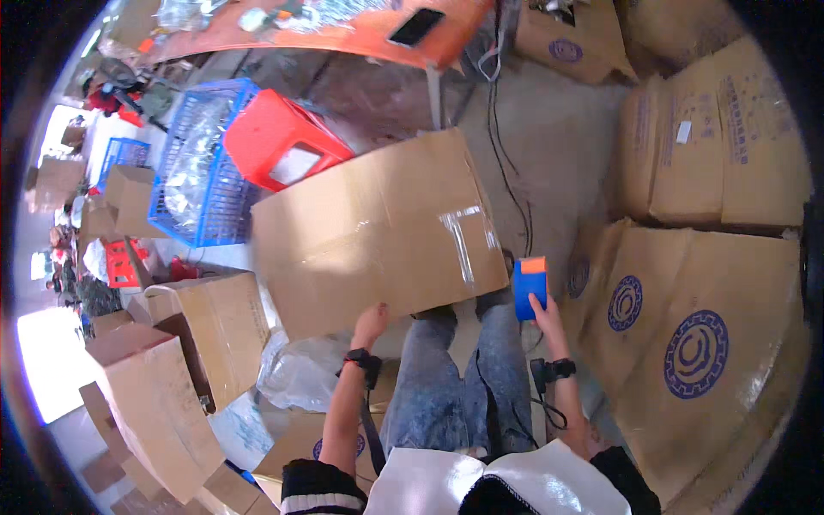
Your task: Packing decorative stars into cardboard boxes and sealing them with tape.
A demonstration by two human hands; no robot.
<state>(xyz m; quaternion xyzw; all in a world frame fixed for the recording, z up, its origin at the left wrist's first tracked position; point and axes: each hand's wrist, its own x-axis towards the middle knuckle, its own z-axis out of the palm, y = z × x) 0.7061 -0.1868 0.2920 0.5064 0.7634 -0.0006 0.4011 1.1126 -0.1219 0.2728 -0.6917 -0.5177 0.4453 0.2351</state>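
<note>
A large brown cardboard box point(386, 227) lies in front of my legs, with a broad flat face turned up. Shiny strips of clear tape point(462, 247) run across its right part. At the box's near edge, my left hand point(372, 324) is closed, its fingers curled against the cardboard and partly hidden. To the right of the box, my right hand point(546, 314) grips a blue tape dispenser point(530, 296) with an orange end. The dispenser is held upright, apart from the box.
A red plastic stool point(275, 137) and a blue crate point(206, 167) of clear plastic stand beyond the box. Large cartons point(687, 335) line the right; open cartons point(159, 403) crowd the left. An orange table point(343, 39) holds a phone point(417, 27). Cables point(496, 129) cross the floor.
</note>
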